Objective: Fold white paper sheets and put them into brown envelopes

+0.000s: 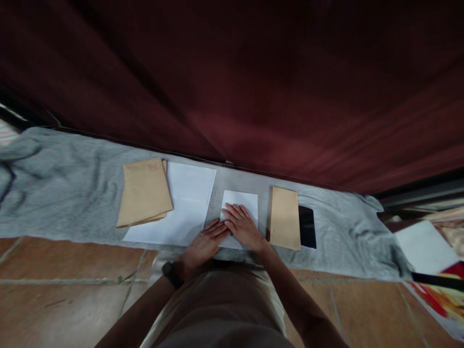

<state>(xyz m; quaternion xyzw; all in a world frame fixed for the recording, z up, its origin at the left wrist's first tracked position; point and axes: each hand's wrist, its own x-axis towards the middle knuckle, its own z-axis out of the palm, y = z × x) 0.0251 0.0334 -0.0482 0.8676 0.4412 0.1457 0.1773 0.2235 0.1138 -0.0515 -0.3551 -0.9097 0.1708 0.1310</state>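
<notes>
Pressing both hands on folded paper.

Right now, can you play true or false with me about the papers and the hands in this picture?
1. Both hands press on a small folded white paper. True: the left hand and the right hand lie flat on it.
2. The brown envelope stack lies to the right of the hands. False: that stack lies to the left, partly over a large white sheet; a single brown envelope lies to the right.
3. A dark phone or tablet lies beside the single brown envelope. True.
4. Everything lies on a green blanket. False: it lies on a grey cloth.
5. The left wrist is bare. False: it wears a dark watch.
</notes>
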